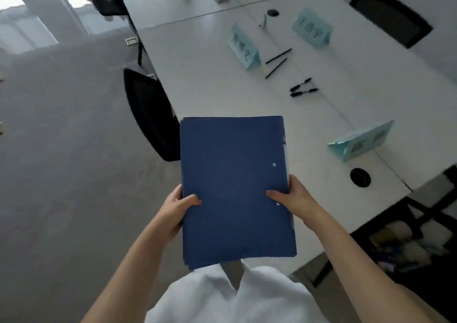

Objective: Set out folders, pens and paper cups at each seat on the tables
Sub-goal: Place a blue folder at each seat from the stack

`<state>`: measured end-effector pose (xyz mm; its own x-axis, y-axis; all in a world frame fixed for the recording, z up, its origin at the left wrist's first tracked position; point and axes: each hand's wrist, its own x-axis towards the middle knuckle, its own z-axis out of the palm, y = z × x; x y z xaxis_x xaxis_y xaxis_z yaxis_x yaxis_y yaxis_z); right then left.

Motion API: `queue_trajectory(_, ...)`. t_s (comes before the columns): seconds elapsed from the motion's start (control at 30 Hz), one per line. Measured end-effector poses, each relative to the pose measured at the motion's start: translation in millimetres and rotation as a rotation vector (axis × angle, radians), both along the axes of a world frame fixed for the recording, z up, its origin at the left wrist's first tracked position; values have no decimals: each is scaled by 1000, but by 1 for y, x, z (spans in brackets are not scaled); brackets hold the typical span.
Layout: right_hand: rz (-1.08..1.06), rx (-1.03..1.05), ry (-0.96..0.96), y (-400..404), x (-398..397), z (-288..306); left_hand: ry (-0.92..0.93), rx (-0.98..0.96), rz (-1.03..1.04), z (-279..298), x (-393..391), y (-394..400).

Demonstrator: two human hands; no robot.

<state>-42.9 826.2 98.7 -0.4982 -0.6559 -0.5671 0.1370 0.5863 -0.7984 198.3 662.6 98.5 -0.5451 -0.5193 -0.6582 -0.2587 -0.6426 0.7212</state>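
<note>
Between the person's two hands, held out in front of the body, is a stack of blue folders. The left hand grips the stack's left edge, thumb curled onto the top cover and fingers hidden beneath. The right hand holds the right edge the same way, thumb lying across the cover close to two small pale rivets. Both hands are closed firmly on the stack, which is carried roughly flat; layered edges along its near and right sides suggest several folders, though the count cannot be told.

Measured from the stack, the white table lies under its far half and stretches away beyond and to the right. Well beyond the stack, pens lie loose on the tabletop: two slim black pens near a pale green name card, and a closer pair of capped pens to the right. Another name card stands further off, and a third just right of the stack. A black chair sits at the stack's far left corner.

Judging by this, the task is barely begun: no folder lies at any visible seat, the pens look ungrouped rather than placed, and no paper cups can be made out on the table.
</note>
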Motion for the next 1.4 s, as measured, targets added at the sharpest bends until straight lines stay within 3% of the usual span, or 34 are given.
queue_trajectory(0.23,-281,-142,79,35,28,-1,-15,-150,-336,2,-61,-50)
queue_trajectory(0.47,-546,-144,300,77,55,-5,13,-329,-557,15,-108,-32)
queue_trajectory(0.57,-573,-113,372,89,57,-10,40,-407,-561,16,-117,-15)
queue_trajectory(0.7,-546,-17,436,97,67,-10,-103,-513,-591,7,-114,-7)
queue_trajectory(0.87,-460,-18,199,114,71,-18,-244,-595,-715,-10,-104,-9)
queue_trajectory(0.97,-453,-33,216,113,66,-20,-263,-631,-746,-13,-109,-8)
queue_trajectory(1.17,-447,-33,343,103,46,-32,-154,-855,-810,-34,-114,-16)
queue_trajectory(1.3,-522,-38,343,101,39,-41,-67,-873,-747,-36,-124,-16)
queue_trajectory(1.4,-581,-31,279,102,34,-39,-1,-883,-833,-30,-140,-24)
